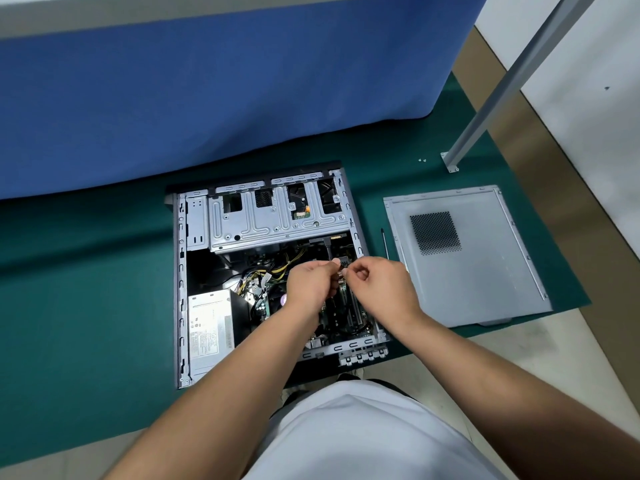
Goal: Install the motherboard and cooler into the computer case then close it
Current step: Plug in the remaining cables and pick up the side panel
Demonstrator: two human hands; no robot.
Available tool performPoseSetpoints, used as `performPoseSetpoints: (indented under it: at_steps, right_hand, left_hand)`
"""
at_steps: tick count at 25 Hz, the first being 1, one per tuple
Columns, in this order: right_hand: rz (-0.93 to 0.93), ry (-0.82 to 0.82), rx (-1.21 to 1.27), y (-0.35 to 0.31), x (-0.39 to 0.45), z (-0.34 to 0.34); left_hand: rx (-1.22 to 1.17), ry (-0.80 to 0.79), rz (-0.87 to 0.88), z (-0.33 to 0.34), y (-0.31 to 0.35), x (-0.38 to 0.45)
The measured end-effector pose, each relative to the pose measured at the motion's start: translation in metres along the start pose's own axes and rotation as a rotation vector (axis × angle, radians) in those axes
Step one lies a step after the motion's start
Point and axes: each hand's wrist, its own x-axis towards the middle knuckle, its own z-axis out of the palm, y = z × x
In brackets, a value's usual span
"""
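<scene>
The open computer case (pixel 180 271) lies on its side on a green mat. The motherboard (pixel 346 313) sits in its lower right part, partly hidden by my arms. Above the board, my left hand (pixel 311 282) and my right hand (pixel 377 282) meet and both pinch a small black cable connector (pixel 341 268). A black cable (pixel 327 249) runs up from it toward the drive cage (pixel 277 220). The silver power supply (pixel 211 327) fills the case's lower left. No cooler is visible over the board. The grey side panel (pixel 485 271) lies flat to the right of the case.
A black screwdriver (pixel 384 242) lies between case and side panel. Two small screws (pixel 421 160) rest on the mat near a metal post foot (pixel 450 162). A blue draped table (pixel 207 98) stands behind the case. Yellow and black wires (pixel 277 270) bunch inside the case.
</scene>
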Motion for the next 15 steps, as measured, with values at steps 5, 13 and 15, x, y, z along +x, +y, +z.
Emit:
performPoseSetpoints:
  at_steps: [5,13,15]
  right_hand:
    - [0.155,-0.043,0.131,0.001,0.017,0.003]
    - [0.124,-0.044,-0.076,-0.015,0.046,0.006]
    - [0.121,-0.044,-0.131,-0.018,0.049,0.011]
  left_hand:
    - [0.357,0.055,0.269,-0.003,0.002,0.011]
    - [1.174,0.111,0.748,-0.022,0.012,0.057]
    - [1.260,0.105,0.716,-0.022,0.010,0.066]
